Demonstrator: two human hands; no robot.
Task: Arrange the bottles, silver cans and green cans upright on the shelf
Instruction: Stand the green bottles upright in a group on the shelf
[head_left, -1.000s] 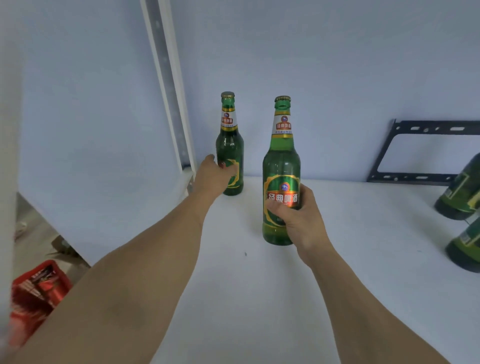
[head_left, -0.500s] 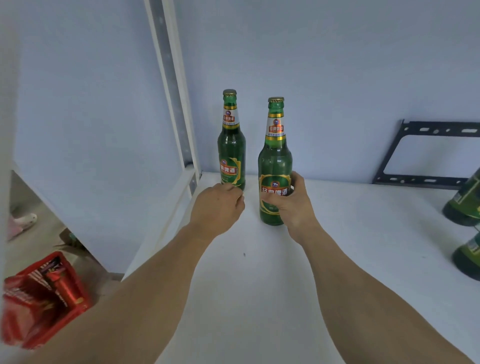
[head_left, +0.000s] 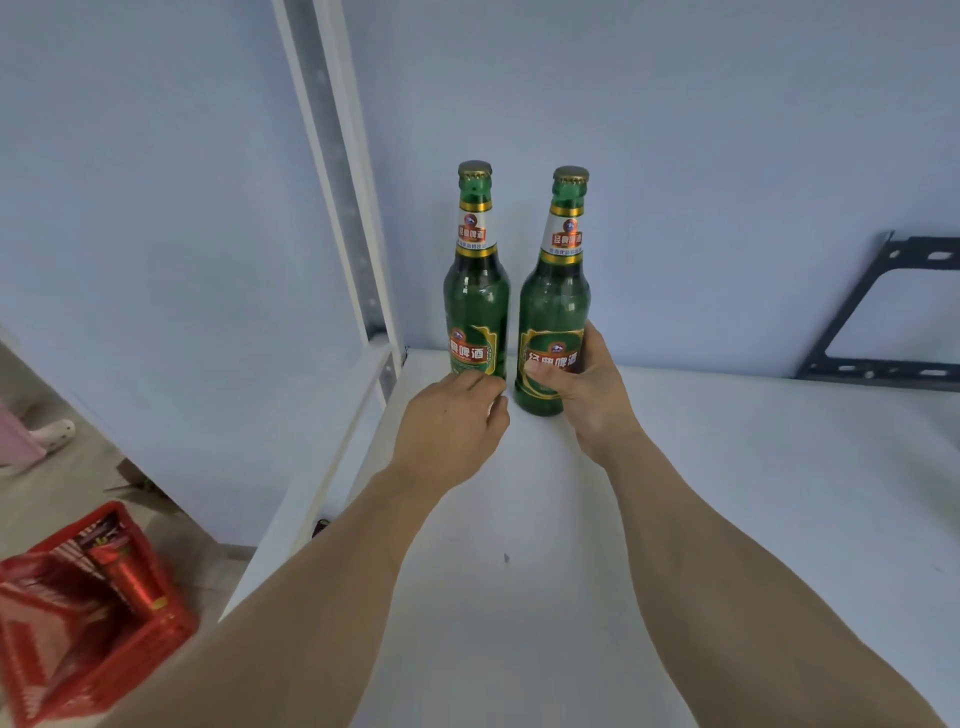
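Observation:
Two green glass beer bottles stand upright side by side at the back left of the white shelf (head_left: 727, 493), close to the wall. My right hand (head_left: 582, 384) grips the lower body of the right bottle (head_left: 556, 306), thumb across its label. The left bottle (head_left: 475, 291) stands free just beside it. My left hand (head_left: 452, 421) hovers in front of the left bottle's base with fingers loosely curled, holding nothing; whether its fingertips touch the glass is unclear.
A white shelf upright (head_left: 337, 171) rises at the back left corner. A black metal bracket (head_left: 878, 312) leans against the wall at the right. Below left, a red crate (head_left: 78, 613) with red items sits on the floor.
My right hand has carried its bottle back and left until it stands next to the other bottle. My left hand let go of the left bottle and drew back slightly.

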